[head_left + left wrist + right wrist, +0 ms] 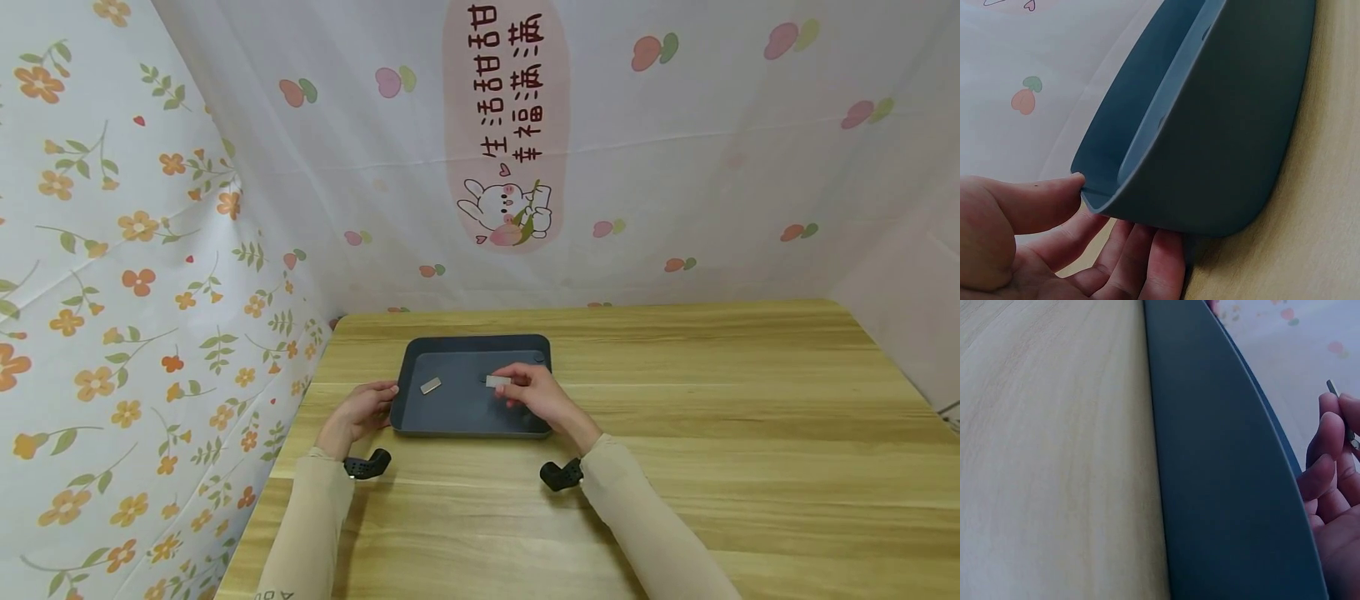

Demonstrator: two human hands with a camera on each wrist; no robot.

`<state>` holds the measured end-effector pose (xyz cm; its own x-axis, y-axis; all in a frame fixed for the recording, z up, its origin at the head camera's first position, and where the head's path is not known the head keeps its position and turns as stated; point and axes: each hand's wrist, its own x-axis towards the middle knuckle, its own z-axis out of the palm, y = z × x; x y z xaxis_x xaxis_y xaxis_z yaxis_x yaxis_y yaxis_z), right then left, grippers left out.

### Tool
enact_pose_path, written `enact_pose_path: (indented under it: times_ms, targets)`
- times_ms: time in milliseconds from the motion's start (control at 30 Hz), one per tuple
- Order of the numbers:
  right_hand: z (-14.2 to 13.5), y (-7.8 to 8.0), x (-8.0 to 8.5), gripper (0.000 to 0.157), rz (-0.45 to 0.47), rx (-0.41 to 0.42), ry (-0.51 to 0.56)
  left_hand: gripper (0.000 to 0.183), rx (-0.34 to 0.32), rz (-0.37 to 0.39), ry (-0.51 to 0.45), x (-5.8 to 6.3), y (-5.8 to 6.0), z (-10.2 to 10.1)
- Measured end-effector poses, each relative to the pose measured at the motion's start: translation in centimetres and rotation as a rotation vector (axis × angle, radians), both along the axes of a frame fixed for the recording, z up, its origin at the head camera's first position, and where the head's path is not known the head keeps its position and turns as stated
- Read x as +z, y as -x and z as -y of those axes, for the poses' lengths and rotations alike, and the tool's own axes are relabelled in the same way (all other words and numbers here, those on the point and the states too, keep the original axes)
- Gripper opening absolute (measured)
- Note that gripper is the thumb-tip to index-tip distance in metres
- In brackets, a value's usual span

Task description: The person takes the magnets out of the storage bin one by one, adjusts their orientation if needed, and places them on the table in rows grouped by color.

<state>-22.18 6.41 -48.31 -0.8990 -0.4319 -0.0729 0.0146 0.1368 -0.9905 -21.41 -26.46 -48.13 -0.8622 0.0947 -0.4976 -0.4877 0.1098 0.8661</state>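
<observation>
Leaves tabletop [720, 417] room frame-right. Grips tray [468, 432] edge with left hand [366, 408]; pinches part-hidden pale block [495, 381] with right hand [545, 397].

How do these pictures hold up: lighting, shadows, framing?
Head view: bright, soft shadows on the table beside the sleeves, the held piece pale and lacking detail; left wrist view: dim, the tray's outer wall dark; right wrist view: also dim, the right hand cut off at the edge.

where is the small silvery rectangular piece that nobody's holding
In the head view, the small silvery rectangular piece lies inside the dark blue-grey rectangular tray, in its left half, between the left grip and the right grip, nearer the former.
</observation>
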Motion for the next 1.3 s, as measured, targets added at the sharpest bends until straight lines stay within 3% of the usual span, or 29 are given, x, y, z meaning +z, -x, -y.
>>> enact_pose_path:
  times_ms: [533,900,1300]
  targets:
    - [-0.7,0.0,0.9,0.031,0.034,-0.019,0.019,0.048,0.01,0.001,-0.005,-0.1,0.0,0.0]
    - [-1.5,0.3,1.3,0.029,0.051,-0.082,0.019,0.049,0.005,-0.001,-0.007,-0.1,-0.1,0.0]
    - [-3.0,0.8,2.0,0.034,0.027,-0.104,0.002,0.05,-0.006,-0.011,-0.012,0.0,-0.2,-0.1]
